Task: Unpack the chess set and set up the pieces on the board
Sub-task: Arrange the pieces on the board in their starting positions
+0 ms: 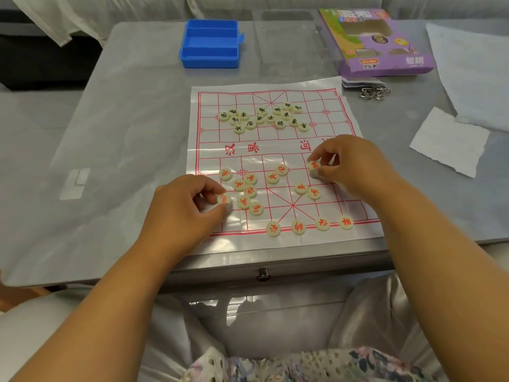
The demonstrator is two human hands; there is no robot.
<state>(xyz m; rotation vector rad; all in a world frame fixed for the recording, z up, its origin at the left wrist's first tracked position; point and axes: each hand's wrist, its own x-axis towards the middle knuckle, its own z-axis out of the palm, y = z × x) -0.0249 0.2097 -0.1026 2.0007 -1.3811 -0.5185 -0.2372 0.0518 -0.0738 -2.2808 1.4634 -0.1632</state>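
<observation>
Grey table [115,150] bears paper board [275,244]; both hands' fingers [217,188] pinch red-marked pieces [313,166].

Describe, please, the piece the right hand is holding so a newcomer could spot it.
Find the red-lined board on the grey table. On its near half, towards the right edge, the right hand pinches a red-lettered piece. It sits apart from the other red pieces.
</observation>
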